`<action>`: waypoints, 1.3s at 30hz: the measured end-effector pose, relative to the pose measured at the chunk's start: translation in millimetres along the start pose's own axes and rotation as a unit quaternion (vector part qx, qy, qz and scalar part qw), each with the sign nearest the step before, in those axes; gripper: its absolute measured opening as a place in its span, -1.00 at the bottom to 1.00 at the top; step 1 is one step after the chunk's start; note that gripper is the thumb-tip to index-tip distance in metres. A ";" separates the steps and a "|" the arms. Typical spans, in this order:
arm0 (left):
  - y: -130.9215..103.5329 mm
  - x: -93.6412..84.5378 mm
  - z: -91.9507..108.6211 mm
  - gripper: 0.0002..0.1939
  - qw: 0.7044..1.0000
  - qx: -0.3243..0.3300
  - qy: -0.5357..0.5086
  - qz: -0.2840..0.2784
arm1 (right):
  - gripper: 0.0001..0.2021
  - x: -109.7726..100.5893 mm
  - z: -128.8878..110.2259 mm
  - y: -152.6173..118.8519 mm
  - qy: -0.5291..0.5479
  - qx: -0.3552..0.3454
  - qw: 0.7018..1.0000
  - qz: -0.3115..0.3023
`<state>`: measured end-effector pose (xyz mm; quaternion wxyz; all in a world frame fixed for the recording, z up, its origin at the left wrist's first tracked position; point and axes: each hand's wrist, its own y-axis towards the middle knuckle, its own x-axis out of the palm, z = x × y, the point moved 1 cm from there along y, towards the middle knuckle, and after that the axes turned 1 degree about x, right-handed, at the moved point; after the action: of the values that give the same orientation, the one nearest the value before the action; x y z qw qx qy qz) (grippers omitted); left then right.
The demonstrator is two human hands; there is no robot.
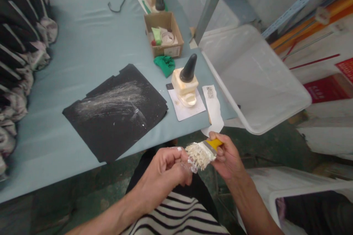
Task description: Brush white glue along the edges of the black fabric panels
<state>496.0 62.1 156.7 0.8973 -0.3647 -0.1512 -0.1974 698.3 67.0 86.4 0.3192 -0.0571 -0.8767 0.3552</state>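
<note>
In my right hand (227, 156) is a paintbrush (202, 154) with a yellow handle, its bristles clumped and caked in white stuff. The bristles point left, toward my left hand (175, 167), whose curled fingers are at the bristle tips. White smears mark those fingers, and what they pinch, if anything, is hidden. Beyond my hands, on the table, a cream glue pot (184, 84) with a black cone-shaped top sits on a white card (190, 108). A black sheet (118, 112) with whitish streaks lies to the left.
A cardboard box (178, 49) of small items and a green cloth (164, 65) are farther back on the blue-grey table (88, 36). Dark garments (16, 44) line the left side. A translucent bin (256, 80) and a metal post (212, 7) border the right edge.
</note>
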 end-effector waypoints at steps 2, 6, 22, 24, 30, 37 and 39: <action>2.4 0.9 -0.1 -0.75 1.000 0.001 0.008 0.006 | -0.60 -0.3 -0.8 -0.1 -0.004 0.000 1.000 -0.002; 4.6 4.4 1.6 -0.69 1.000 -0.001 0.012 0.002 | -0.60 -1.2 -1.5 0.2 -0.014 -0.003 1.000 -0.006; 4.8 6.3 -21.8 -0.87 0.999 -0.014 -0.045 0.007 | -0.65 -12.6 -2.3 2.4 -0.040 -0.030 0.998 0.034; 0.4 0.7 -27.4 -0.88 0.997 -0.011 -0.071 0.031 | -0.68 -27.5 -19.0 6.2 -0.033 -0.050 0.996 0.059; -17.5 -19.4 -26.9 -0.65 0.994 0.074 -0.043 0.061 | -0.61 -72.3 -72.9 4.5 0.012 -0.130 0.983 0.130; -20.9 -12.4 -21.0 -0.74 0.985 0.166 -0.036 0.019 | -0.61 -40.4 -33.4 -8.1 0.055 -0.075 0.992 0.088; -21.1 -12.8 -21.8 -0.80 0.983 0.180 -0.040 0.023 | -0.60 -27.9 -23.0 -12.5 0.064 -0.043 0.995 0.062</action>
<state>477.8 35.8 149.0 0.9458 -0.2081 -0.2119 -0.1310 735.7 62.1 92.6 0.3490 -0.1480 -0.8638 0.3318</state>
